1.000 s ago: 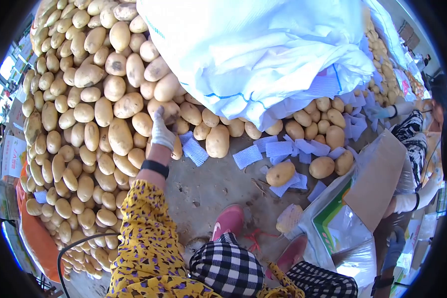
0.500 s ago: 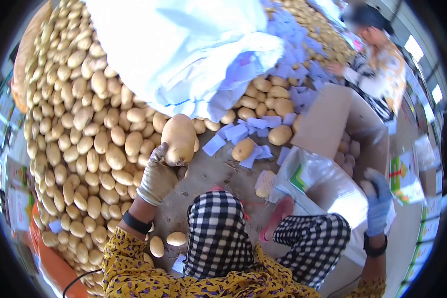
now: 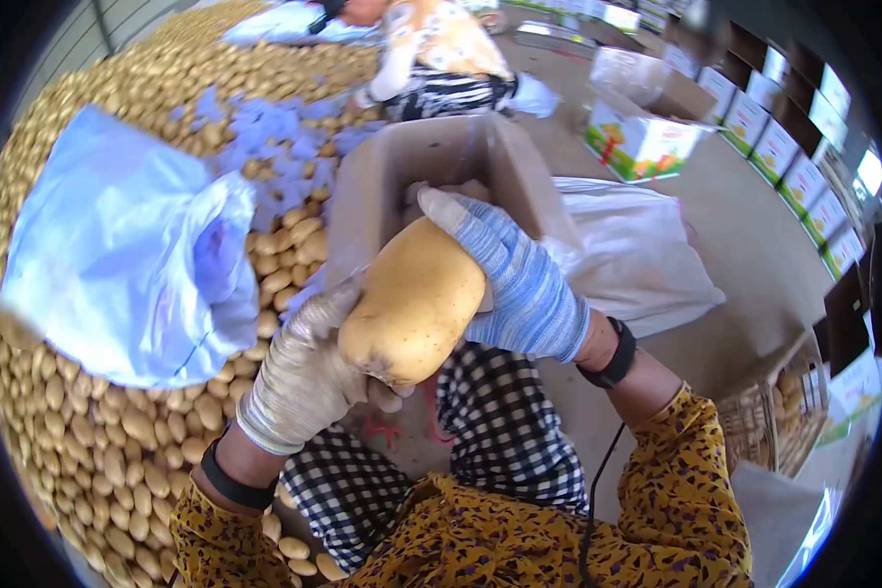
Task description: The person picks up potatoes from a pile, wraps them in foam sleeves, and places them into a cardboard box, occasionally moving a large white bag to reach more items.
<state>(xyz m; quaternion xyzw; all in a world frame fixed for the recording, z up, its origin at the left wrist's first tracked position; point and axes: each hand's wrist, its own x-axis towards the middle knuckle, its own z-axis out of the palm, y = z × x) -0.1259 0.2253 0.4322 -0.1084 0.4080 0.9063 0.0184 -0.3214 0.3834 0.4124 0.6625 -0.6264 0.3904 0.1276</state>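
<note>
A large pale-yellow potato (image 3: 414, 302) is held up in front of me between both hands, with a dark patch at its lower end. My left hand (image 3: 309, 363), in a whitish knit glove, grips it from the left and below. Against its upper right side presses my right hand (image 3: 519, 279), in a blue-and-white striped glove. Whatever lies between the right palm and the potato is mostly hidden. Just behind the hands stands an open cardboard box (image 3: 372, 181), its contents largely covered by my right hand.
Loose potatoes (image 3: 118, 441) are heaped along the left. A white sack (image 3: 118, 245) lies on them, near scattered purple paper pieces (image 3: 274, 147). A co-worker (image 3: 441, 59) bends beyond the box. Printed cartons (image 3: 637, 137) and a wicker basket (image 3: 755, 421) stand at right.
The view has turned right. The potato has moved from my left hand alone to between both hands, in front of the box. My right hand has come in from the box's right side.
</note>
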